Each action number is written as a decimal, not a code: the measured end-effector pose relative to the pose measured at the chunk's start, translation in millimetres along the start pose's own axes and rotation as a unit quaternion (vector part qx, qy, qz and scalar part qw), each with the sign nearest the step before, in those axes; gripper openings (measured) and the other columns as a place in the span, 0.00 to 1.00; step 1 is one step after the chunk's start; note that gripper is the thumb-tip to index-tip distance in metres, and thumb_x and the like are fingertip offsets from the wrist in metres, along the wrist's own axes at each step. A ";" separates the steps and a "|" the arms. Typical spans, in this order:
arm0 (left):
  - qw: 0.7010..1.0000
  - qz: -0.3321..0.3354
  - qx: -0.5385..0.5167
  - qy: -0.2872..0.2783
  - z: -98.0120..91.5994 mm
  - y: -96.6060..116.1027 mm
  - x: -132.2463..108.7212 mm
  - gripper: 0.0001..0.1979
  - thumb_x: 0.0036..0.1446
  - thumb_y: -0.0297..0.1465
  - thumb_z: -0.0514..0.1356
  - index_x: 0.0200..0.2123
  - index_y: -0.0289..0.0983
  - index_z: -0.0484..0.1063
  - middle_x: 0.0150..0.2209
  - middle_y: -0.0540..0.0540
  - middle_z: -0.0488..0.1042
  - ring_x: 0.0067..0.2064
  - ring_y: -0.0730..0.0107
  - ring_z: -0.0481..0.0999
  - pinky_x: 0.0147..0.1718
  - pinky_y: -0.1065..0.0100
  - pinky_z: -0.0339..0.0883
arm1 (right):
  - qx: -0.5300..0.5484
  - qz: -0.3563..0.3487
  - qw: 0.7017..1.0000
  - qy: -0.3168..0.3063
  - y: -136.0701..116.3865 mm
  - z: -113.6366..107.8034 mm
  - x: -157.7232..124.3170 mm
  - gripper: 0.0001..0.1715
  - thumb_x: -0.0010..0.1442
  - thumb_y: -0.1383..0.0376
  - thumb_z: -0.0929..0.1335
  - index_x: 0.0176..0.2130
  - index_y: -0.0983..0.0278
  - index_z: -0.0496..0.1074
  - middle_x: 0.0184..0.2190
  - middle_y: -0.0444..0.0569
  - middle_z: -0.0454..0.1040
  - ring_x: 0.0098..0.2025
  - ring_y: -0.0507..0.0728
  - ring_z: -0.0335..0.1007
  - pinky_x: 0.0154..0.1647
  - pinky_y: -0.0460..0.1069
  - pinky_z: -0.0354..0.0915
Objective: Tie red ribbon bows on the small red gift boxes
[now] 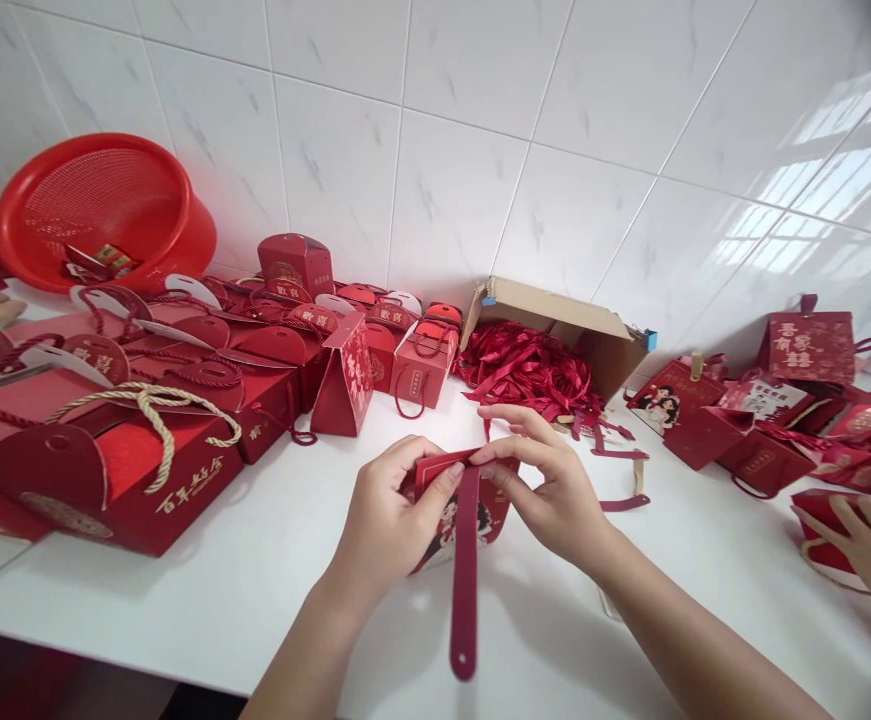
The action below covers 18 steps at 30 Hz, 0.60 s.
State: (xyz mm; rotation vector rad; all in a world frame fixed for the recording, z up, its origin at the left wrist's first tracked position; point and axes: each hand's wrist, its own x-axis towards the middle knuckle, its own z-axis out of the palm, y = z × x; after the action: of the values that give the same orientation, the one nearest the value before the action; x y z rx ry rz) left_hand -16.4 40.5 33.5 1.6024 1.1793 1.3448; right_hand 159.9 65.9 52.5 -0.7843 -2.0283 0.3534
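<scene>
My left hand (394, 510) and my right hand (547, 480) together grip a small red gift box (454, 505) printed with a cartoon couple, held just above the white table (202, 590). A dark red strap (465, 580) hangs down from the box's top, between my thumbs. My left thumb presses on the box's upper edge. My right fingers pinch the top of the strap and the box's flap.
Many red gift boxes (142, 400) crowd the left. A red basin (97, 215) leans on the tiled wall. An open cardboard carton (562, 320) spills red ribbons (529, 365). More boxes (772, 420) lie at right, where another person's hand (866, 550) rests on one.
</scene>
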 end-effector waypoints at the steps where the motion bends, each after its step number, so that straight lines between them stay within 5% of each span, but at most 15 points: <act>1: 1.000 0.005 0.004 -0.003 0.0 0.1 -0.1 0.09 0.60 0.35 0.57 0.29 0.37 0.67 0.26 0.53 0.67 0.28 0.74 0.68 0.28 0.72 0.63 | 0.009 0.001 1.000 0.010 0.1 0.8 0.0 0.08 0.60 0.72 0.67 0.37 0.59 0.73 0.50 0.51 0.70 0.53 0.57 0.68 0.53 0.54 0.66; 5: 0.999 0.030 0.005 -0.030 -0.9 1.0 -1.8 0.09 0.62 0.34 0.55 0.30 0.38 0.65 0.27 0.53 0.66 0.29 0.74 0.67 0.30 0.72 0.63 | 0.018 0.015 0.999 0.030 3.7 4.9 -0.6 0.13 0.60 0.71 0.68 0.45 0.59 0.68 0.44 0.49 0.74 0.46 0.56 0.71 0.46 0.51 0.68; 10: 0.996 0.064 0.052 -0.046 -5.8 7.4 -6.3 0.09 0.58 0.35 0.61 0.31 0.38 0.65 0.27 0.53 0.66 0.28 0.75 0.66 0.28 0.73 0.62 | -0.008 0.006 1.000 0.014 3.8 8.5 -4.1 0.06 0.61 0.70 0.66 0.40 0.61 0.68 0.30 0.44 0.72 0.30 0.51 0.67 0.28 0.45 0.64; 18: 0.978 0.196 0.047 0.048 -29.5 13.3 -8.4 0.11 0.62 0.29 0.57 0.27 0.38 0.73 0.28 0.50 0.75 0.34 0.71 0.75 0.35 0.70 0.66 | -0.005 -0.109 0.994 -0.023 -13.3 2.0 -4.1 0.08 0.60 0.74 0.65 0.39 0.62 0.67 0.29 0.46 0.71 0.31 0.52 0.63 0.31 0.47 0.63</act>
State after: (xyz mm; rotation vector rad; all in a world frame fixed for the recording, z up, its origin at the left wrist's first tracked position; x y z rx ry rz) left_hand -43.1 27.5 48.9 1.9298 1.0274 1.6497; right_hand 154.7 53.2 55.7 -0.5565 -2.1365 0.2392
